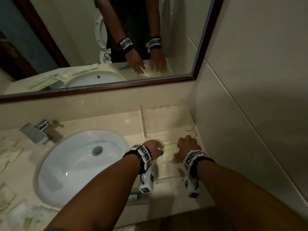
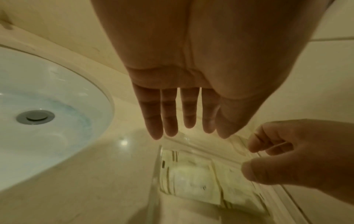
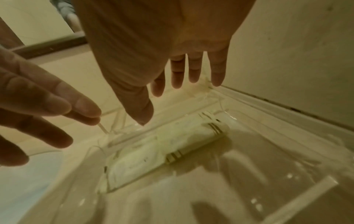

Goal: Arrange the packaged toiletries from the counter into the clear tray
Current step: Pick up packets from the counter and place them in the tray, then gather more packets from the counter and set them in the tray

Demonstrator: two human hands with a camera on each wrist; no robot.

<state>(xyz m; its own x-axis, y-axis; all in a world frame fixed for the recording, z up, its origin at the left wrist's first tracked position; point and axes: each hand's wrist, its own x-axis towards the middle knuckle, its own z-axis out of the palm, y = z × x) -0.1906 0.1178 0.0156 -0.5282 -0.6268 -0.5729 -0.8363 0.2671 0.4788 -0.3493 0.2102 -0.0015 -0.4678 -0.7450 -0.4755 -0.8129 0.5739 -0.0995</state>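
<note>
Both forearms reach over the counter (image 1: 103,124); left hand (image 1: 154,148) and right hand (image 1: 187,147), fingers apart and holding nothing, hover above pale packets (image 3: 159,150) lying flat in the clear tray (image 1: 168,178) (likely just placed), right of the sink (image 1: 80,165).

A pale packet (image 3: 162,151) lies flat inside the clear tray (image 3: 298,198), just below both grips; further packets (image 1: 10,154) sit well apart leftward.

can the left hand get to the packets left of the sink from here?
Probably yes. The left hand is open, holds nothing and hangs by the tray; the packets lie across the sink, with only the low basin between.
</note>
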